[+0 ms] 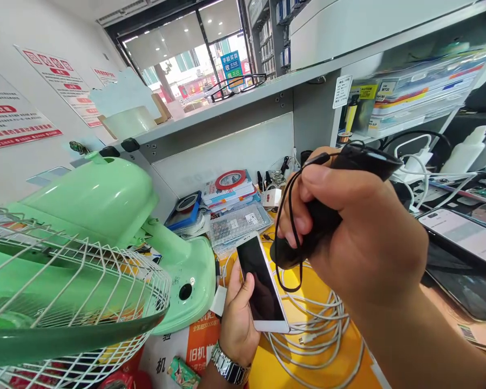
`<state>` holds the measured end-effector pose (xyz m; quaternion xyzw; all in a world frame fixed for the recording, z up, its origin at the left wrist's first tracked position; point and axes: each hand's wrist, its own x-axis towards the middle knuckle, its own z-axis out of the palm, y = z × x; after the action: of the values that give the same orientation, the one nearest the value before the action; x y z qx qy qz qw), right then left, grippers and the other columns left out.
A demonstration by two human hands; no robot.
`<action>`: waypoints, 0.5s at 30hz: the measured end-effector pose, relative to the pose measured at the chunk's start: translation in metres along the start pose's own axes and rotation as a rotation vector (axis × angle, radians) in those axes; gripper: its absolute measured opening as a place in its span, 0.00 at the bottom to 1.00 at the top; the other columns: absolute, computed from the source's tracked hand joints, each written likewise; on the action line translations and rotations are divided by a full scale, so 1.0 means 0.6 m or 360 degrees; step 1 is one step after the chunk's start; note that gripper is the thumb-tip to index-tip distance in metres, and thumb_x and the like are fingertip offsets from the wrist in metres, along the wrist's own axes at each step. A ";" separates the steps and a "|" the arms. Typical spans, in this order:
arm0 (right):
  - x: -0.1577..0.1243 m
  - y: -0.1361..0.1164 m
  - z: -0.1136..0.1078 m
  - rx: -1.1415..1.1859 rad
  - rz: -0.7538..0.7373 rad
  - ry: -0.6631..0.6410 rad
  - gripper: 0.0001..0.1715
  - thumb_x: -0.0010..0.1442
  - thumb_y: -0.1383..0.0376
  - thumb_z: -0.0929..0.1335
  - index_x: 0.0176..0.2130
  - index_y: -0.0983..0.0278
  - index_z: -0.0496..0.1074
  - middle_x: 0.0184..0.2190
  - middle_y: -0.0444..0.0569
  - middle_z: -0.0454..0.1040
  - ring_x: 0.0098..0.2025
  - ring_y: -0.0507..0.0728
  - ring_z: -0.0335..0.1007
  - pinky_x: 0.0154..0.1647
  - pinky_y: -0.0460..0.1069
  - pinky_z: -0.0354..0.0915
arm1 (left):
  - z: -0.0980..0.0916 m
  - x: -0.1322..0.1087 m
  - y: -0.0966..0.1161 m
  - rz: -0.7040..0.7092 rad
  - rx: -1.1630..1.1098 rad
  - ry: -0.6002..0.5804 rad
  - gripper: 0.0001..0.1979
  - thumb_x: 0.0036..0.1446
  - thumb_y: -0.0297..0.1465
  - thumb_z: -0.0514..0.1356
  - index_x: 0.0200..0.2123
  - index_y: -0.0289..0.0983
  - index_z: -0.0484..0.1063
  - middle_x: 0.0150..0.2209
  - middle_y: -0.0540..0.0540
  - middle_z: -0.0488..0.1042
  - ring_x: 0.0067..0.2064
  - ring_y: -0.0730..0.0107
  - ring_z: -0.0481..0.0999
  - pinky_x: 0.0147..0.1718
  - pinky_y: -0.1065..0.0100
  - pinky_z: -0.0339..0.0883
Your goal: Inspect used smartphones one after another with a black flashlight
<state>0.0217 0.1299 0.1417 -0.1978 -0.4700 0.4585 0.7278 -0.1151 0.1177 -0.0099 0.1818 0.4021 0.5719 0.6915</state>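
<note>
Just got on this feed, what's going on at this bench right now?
A person's left hand holds a white smartphone with its dark screen up, while the right hand grips a black corded handheld device beside it. Coiled white cables lie on the yellow counter below, and a green fan stands to the left.

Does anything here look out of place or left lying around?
White cables lie in a loose heap on the yellow surface, near the left hand holding a white smartphone and the right hand gripping a black handheld device. A pair of glasses sits on a white shelf, seemingly forgotten.
</note>
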 end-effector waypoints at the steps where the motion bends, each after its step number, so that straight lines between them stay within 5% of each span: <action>1: 0.000 0.000 0.000 0.0003 0.0001 0.0007 0.19 0.60 0.61 0.67 0.23 0.66 0.59 0.18 0.43 0.56 0.19 0.50 0.55 0.19 0.45 0.54 | 0.000 -0.001 0.000 0.0028 0.0024 -0.0047 0.26 0.59 0.28 0.61 0.59 0.51 0.64 0.61 0.50 0.68 0.61 0.64 0.68 0.55 0.67 0.66; 5: 0.004 0.000 -0.001 -0.0010 -0.0047 0.0039 0.17 0.60 0.62 0.68 0.25 0.66 0.60 0.19 0.42 0.57 0.19 0.49 0.55 0.19 0.44 0.55 | 0.000 -0.006 -0.002 0.0133 0.0148 -0.0227 0.27 0.61 0.30 0.59 0.62 0.52 0.59 0.63 0.51 0.65 0.63 0.64 0.64 0.58 0.65 0.63; 15: 0.009 -0.011 -0.010 -0.0072 -0.0303 0.0103 0.17 0.62 0.65 0.66 0.24 0.67 0.60 0.18 0.43 0.56 0.19 0.48 0.55 0.19 0.43 0.55 | 0.002 -0.014 -0.003 0.0497 0.0552 -0.0177 0.31 0.60 0.30 0.61 0.64 0.49 0.56 0.66 0.51 0.60 0.67 0.62 0.55 0.64 0.65 0.52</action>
<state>0.0307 0.1320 0.1460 -0.1833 -0.4732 0.3699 0.7782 -0.1133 0.1093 -0.0076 0.3890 0.4225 0.5835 0.5742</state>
